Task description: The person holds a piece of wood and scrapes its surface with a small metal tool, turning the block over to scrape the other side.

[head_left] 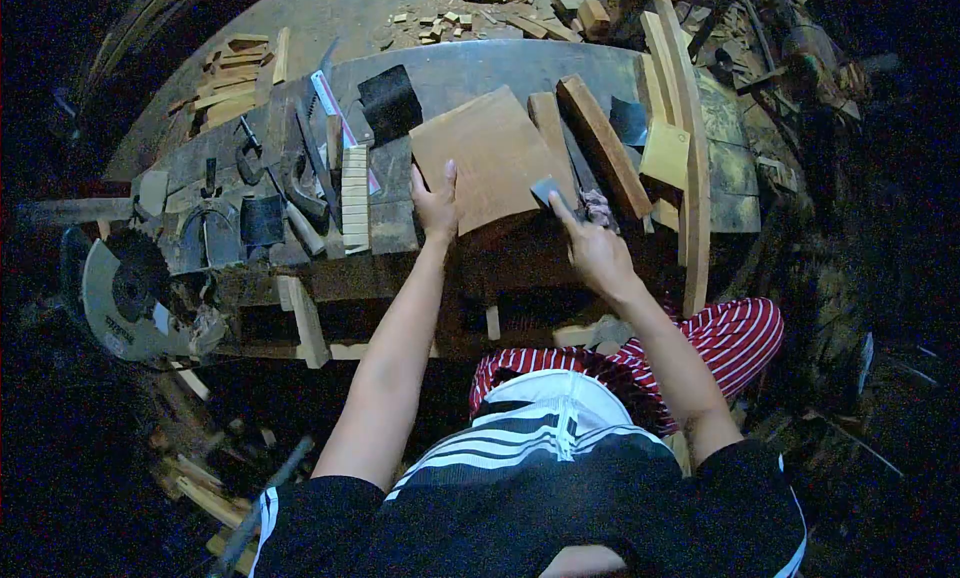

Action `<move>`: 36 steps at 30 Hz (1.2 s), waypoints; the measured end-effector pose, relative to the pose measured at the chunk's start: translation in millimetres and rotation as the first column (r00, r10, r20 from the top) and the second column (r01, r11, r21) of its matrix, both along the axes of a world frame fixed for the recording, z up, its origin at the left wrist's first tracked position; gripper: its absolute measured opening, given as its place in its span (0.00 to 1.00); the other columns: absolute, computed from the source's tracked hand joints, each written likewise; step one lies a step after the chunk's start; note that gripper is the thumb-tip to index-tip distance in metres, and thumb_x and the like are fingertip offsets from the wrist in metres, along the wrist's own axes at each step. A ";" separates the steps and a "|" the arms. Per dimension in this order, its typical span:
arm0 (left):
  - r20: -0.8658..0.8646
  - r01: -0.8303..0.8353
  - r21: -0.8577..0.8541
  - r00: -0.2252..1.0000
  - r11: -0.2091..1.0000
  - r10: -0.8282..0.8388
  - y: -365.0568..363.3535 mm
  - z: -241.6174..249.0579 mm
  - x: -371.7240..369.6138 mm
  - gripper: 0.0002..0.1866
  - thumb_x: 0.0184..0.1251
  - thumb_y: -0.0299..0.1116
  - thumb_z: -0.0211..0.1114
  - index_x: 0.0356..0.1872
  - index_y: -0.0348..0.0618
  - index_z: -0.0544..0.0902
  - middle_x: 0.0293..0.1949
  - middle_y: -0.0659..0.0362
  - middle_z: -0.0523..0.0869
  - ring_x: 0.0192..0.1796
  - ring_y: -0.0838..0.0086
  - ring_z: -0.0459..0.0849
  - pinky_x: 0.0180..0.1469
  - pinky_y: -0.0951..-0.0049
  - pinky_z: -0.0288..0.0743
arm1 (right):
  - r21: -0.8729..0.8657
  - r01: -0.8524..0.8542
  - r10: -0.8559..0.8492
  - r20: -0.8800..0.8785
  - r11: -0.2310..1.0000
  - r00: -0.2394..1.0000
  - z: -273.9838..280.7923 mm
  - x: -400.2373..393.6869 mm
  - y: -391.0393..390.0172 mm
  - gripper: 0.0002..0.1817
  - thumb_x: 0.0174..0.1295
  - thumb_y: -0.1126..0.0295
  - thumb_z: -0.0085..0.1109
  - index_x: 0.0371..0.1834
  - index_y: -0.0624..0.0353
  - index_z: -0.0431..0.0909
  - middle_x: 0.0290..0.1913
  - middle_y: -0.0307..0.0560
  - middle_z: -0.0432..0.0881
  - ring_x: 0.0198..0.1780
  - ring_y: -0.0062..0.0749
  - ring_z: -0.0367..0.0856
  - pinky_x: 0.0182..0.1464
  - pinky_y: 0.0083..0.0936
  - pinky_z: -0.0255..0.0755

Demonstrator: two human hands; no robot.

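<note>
A square, light-brown wooden board (485, 158) lies at the middle of the workbench, its near edge slightly curved. My left hand (437, 206) grips its left near edge, with the thumb on top. At the right near corner, my right hand (600, 258) holds a small grey piece of sandpaper (543, 190) against the board, the index finger stretched along it. Part of the sandpaper is hidden under the fingers. Just right of the board are a short wood block (547, 123), a long wooden bar (603, 143) and a crumpled cloth (597, 208).
Dark sandpaper sheets (390, 100) lie behind my left hand. A notched pale wood strip (355, 198), a clamp (305, 183) and other hand tools lie left. A circular saw (125, 298) sits at the bench's left end. Long planks (695, 178) cross the right side.
</note>
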State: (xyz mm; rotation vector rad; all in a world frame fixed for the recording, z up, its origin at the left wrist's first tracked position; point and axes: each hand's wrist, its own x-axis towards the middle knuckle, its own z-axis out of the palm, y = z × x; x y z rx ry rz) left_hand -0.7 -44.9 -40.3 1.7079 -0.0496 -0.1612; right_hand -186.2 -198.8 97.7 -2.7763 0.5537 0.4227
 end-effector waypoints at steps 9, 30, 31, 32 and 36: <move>-0.059 0.063 -0.029 0.996 0.998 -0.065 -0.4 22.1 -3.3 0.37 0.57 0.50 0.65 0.59 0.30 0.66 0.53 0.46 0.75 0.54 0.61 0.74 0.56 0.66 0.66 | 0.034 0.000 -0.005 0.149 0.999 0.989 -36.4 99.0 -32.8 0.31 0.57 0.72 0.41 0.67 0.41 0.55 0.30 0.65 0.79 0.32 0.59 0.80 0.35 0.51 0.74; 0.026 -0.074 0.080 0.997 0.994 0.072 -4.0 -4.4 0.1 0.32 0.66 0.50 0.54 0.60 0.32 0.66 0.55 0.41 0.72 0.59 0.53 0.70 0.59 0.63 0.62 | 0.016 0.069 -0.070 0.063 0.997 0.996 -22.8 80.9 -25.2 0.33 0.58 0.70 0.41 0.70 0.37 0.49 0.31 0.66 0.79 0.33 0.60 0.80 0.36 0.50 0.74; 0.016 -0.080 0.072 0.997 0.994 0.079 -3.0 -11.0 1.2 0.32 0.66 0.50 0.54 0.60 0.32 0.66 0.55 0.41 0.72 0.59 0.53 0.70 0.59 0.63 0.62 | 0.029 0.078 -0.079 0.037 0.997 0.996 -19.8 62.0 -17.5 0.34 0.58 0.71 0.42 0.70 0.36 0.49 0.30 0.66 0.79 0.32 0.60 0.80 0.36 0.50 0.74; 0.021 -0.057 0.081 0.998 0.995 0.056 -1.4 -18.4 4.2 0.31 0.66 0.50 0.53 0.60 0.32 0.67 0.54 0.41 0.73 0.58 0.53 0.71 0.59 0.63 0.62 | 0.012 0.071 -0.071 0.049 0.997 0.996 -17.4 41.4 -10.4 0.35 0.57 0.72 0.43 0.70 0.35 0.49 0.29 0.65 0.79 0.32 0.59 0.80 0.35 0.50 0.74; 0.079 -0.077 0.063 0.994 0.995 0.072 -3.0 -42.9 10.5 0.30 0.67 0.49 0.52 0.59 0.33 0.67 0.52 0.42 0.74 0.56 0.53 0.72 0.57 0.63 0.64 | -0.054 0.076 -0.075 0.014 0.996 0.997 -13.5 -13.3 13.0 0.37 0.56 0.69 0.48 0.70 0.33 0.48 0.23 0.58 0.80 0.25 0.53 0.81 0.26 0.47 0.74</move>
